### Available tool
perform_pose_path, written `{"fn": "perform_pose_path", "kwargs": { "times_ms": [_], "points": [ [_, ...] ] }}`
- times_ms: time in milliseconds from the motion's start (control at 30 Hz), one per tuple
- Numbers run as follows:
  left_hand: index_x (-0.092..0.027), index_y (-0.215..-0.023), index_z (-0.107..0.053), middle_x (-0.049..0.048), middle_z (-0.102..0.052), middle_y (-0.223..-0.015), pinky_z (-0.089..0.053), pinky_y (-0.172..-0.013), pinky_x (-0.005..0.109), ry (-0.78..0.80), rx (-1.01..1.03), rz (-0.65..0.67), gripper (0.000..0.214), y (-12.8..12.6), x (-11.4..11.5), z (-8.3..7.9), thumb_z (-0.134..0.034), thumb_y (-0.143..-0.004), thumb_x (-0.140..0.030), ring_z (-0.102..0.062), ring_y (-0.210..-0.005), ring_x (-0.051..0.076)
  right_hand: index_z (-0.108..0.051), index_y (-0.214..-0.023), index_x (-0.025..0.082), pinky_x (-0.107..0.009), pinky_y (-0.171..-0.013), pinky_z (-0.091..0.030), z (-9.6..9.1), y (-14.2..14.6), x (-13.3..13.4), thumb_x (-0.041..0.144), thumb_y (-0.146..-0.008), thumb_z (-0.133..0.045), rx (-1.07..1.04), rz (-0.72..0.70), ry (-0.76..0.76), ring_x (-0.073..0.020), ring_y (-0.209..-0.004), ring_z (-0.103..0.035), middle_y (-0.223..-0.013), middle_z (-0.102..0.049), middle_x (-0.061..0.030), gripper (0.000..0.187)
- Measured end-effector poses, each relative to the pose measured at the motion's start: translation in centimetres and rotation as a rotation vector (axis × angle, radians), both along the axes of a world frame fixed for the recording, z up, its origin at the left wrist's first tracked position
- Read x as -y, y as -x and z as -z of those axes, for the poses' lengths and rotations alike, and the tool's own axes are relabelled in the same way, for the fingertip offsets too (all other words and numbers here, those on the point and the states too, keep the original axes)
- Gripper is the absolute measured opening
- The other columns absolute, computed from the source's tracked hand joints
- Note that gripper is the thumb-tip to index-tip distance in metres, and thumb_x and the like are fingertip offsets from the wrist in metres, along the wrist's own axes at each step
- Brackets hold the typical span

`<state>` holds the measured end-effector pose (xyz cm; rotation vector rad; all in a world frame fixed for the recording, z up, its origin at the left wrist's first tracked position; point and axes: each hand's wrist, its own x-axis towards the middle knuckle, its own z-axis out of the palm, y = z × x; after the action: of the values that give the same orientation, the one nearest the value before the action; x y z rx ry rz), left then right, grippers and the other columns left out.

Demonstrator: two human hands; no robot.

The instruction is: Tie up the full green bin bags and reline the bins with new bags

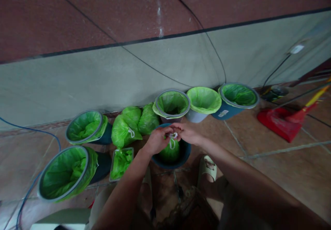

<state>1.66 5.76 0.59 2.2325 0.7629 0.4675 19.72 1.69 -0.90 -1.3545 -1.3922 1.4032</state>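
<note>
Between my feet stands a blue bin [184, 157] with a green garbage bag [169, 153] inside it. The bag's neck is gathered and white drawstrings [172, 142] hang over it. My left hand [160, 138] and my right hand [186, 133] meet above the bin, fingers closed on the drawstrings at the top of the bag. The exact grip of the fingertips is partly hidden. Just behind my left hand lie tied green bags [124, 126], one with a white drawstring knot.
Lined bins stand along the wall: a grey-rimmed bin [172, 104], a white bin [198, 116] and a blue bin [227, 114]. Two tilted bins [86, 126] and a tray of folded green bags [121, 163] are left. A red dustpan [279, 121] lies right; a blue cable [31, 188] runs left.
</note>
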Motion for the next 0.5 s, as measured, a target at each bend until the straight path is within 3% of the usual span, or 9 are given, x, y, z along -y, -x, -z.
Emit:
{"fn": "perform_pose_path", "kwargs": {
  "times_ms": [133,300,400,500],
  "points": [
    [-0.021,-0.098,-0.066,0.0041,-0.068,-0.088,-0.046,-0.086,0.031,-0.272,-0.041,-0.074,0.024,0.1,0.3,0.6,-0.054,-0.081,-0.009,-0.061,-0.087,0.018,-0.061,-0.081,0.017,-0.018,-0.044,-0.041,0.5,0.8,0.4,0.030,-0.078,-0.061,-0.035,-0.013,0.134,-0.0077,-0.047,-0.052,-0.059,-0.057,0.0040,0.013],
    [-0.020,-0.091,-0.068,0.0067,-0.069,-0.099,-0.046,-0.090,0.035,-0.507,0.036,-0.148,0.019,0.2,0.8,1.1,-0.051,-0.088,-0.014,-0.062,-0.093,0.019,-0.063,-0.097,0.016,-0.018,-0.046,-0.043,-0.2,0.8,0.7,0.033,-0.076,-0.065,-0.168,-0.054,0.169,-0.0071,-0.048,-0.052,-0.065,-0.062,0.0029,0.027],
    [-0.020,-0.089,-0.070,0.0068,-0.069,-0.096,-0.046,-0.088,0.035,-0.526,0.040,-0.233,0.015,0.2,1.0,1.2,-0.055,-0.088,-0.021,-0.061,-0.091,0.019,-0.067,-0.093,0.015,-0.019,-0.048,-0.041,-0.2,0.8,0.5,0.031,-0.080,-0.060,-0.087,-0.029,0.143,-0.0068,-0.049,-0.050,-0.068,-0.063,0.0015,0.022],
    [-0.021,-0.088,-0.071,0.0063,-0.068,-0.091,-0.047,-0.083,0.030,-0.414,0.012,-0.269,0.016,0.2,1.1,1.4,-0.055,-0.088,-0.020,-0.062,-0.088,0.018,-0.070,-0.089,0.015,-0.021,-0.056,-0.043,-0.3,0.9,0.4,0.022,-0.083,-0.054,0.180,0.062,-0.012,-0.0095,-0.057,-0.054,-0.069,-0.063,-0.0002,0.018]
  ]
}}
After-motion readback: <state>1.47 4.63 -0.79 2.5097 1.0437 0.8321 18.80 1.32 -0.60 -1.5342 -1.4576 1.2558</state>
